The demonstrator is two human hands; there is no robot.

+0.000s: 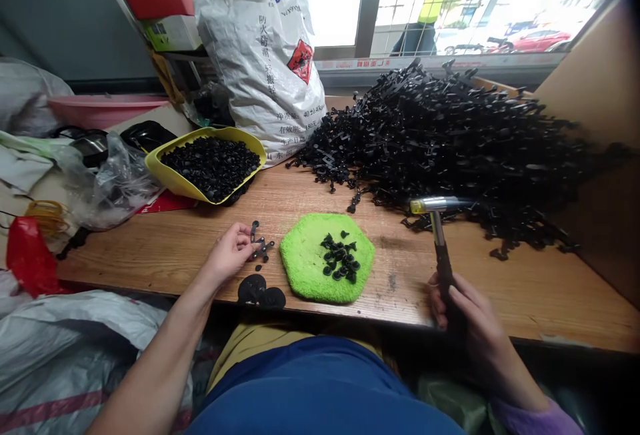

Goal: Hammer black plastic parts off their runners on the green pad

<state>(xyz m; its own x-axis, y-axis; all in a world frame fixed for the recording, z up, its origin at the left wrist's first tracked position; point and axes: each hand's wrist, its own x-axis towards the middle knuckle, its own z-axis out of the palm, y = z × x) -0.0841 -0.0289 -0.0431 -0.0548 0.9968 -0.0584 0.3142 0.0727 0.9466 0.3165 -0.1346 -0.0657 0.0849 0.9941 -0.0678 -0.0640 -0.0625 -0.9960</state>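
In my left hand (233,253) is a small branched black plastic piece (261,248), pinched near the table's front edge. My right hand (465,308) grips a hammer (442,248) by its dark handle, its metal head with a yellow face raised over the table. Between my hands lies a bright green hexagonal pad (305,248), with a cluster of small black plastic parts (341,261) on its right half. Just below my left hand, round black patches (260,291) sit at the table edge.
A big heap of black moulded pieces (445,135) covers the back right, beside cardboard (595,81). A yellow scoop (200,198) full of small black parts stands back left, before a tall white sack (260,55). Plastic bags (110,181) crowd the left. Outside the window stands a person (425,21).
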